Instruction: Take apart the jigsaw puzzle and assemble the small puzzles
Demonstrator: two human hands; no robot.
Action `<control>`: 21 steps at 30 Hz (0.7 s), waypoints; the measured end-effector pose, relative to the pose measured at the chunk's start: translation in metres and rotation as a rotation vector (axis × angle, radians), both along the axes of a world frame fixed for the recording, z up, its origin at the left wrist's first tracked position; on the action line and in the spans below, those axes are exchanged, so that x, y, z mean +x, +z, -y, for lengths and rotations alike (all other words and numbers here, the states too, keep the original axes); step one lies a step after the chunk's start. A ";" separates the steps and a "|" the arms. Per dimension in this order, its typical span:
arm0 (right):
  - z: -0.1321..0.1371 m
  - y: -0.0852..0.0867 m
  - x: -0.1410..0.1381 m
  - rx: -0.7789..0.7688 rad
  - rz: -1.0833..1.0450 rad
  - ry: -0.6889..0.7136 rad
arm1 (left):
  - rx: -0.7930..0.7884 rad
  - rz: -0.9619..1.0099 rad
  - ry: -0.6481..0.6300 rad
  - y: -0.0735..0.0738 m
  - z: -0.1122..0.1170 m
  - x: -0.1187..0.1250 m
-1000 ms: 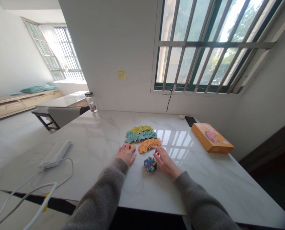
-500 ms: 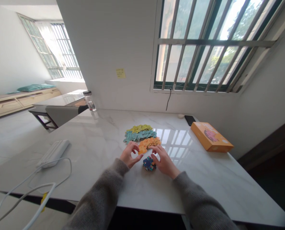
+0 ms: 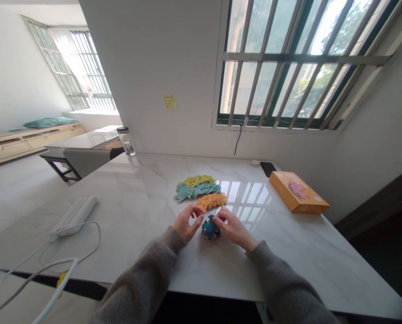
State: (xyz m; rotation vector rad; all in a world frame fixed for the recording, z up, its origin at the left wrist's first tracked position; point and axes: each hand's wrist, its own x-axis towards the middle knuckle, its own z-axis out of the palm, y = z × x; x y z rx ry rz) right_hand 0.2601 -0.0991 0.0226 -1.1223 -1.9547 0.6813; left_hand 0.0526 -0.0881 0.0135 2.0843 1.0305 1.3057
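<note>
Near the table's front edge, the left hand (image 3: 187, 223) and right hand (image 3: 233, 229) curve inward from grey knit sleeves (image 3: 143, 274) toward a small heap of multicoloured jigsaw pieces (image 3: 210, 228), which lies on the white marble tabletop (image 3: 146, 234) between them. The right hand's fingers (image 3: 217, 217) bend over the heap's upper right side and touch it, but whether they grip any pieces I cannot tell. The left hand's fingers (image 3: 198, 216) are curled and half open, their tips just beside the heap's left side; any contact there is too small to tell, and no piece shows clearly in them.

Just beyond the hands lies a band of orange jigsaw pieces (image 3: 212, 201), then a teal band (image 3: 196, 191) and a yellow-green band (image 3: 196, 181), each touching the next. Toward the right edge sits an orange cardboard box (image 3: 298, 192), with a black phone (image 3: 268, 168) near the back edge. Toward the left edge lies a white plastic device (image 3: 74, 216) with a white cable (image 3: 69, 234). A clear glass bottle (image 3: 126, 142) stands beyond the back left corner.
</note>
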 end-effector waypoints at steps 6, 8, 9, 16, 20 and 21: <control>-0.002 -0.009 -0.004 0.050 0.137 -0.088 | 0.042 -0.113 0.024 -0.003 0.001 0.001; -0.005 -0.012 -0.003 0.043 0.119 -0.111 | 0.022 -0.126 0.082 -0.006 -0.003 -0.001; -0.007 -0.013 -0.001 0.036 0.095 -0.127 | 0.016 -0.138 0.120 -0.008 -0.006 -0.003; -0.040 -0.028 0.021 0.177 0.021 -0.348 | 0.082 -0.357 0.286 -0.021 -0.027 -0.019; -0.061 -0.036 0.021 0.255 0.093 -0.341 | 0.056 -0.420 0.232 -0.027 -0.036 -0.016; -0.065 -0.037 0.020 0.266 0.116 -0.319 | 0.040 -0.433 0.222 -0.028 -0.039 -0.014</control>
